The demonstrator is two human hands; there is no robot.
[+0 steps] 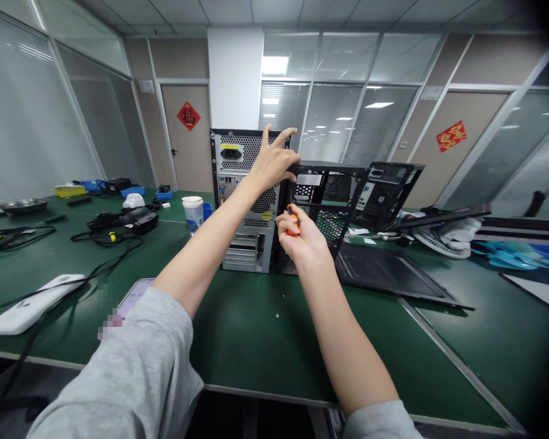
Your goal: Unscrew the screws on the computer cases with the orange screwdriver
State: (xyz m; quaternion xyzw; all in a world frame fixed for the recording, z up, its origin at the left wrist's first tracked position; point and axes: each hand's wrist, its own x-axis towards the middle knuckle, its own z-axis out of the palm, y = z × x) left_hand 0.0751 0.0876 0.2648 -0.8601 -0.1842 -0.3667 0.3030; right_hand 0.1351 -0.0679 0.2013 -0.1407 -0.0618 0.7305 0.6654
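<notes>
A computer case stands upright on the green table, its rear panel facing me. My left hand is at its upper right edge. Thumb and index finger close around that edge, while other fingers spread upward; what lies between the fingertips is partly hidden. My right hand grips the orange handle of a screwdriver just below. Its dark shaft points up along the case's edge, and the tip is hard to make out. Open black metal framework shows to the right of the edge.
A second computer case stands behind, right. A black side panel lies on the table. At left are a white tub, black cables, a white device and a phone. Small bits lie in front of the case.
</notes>
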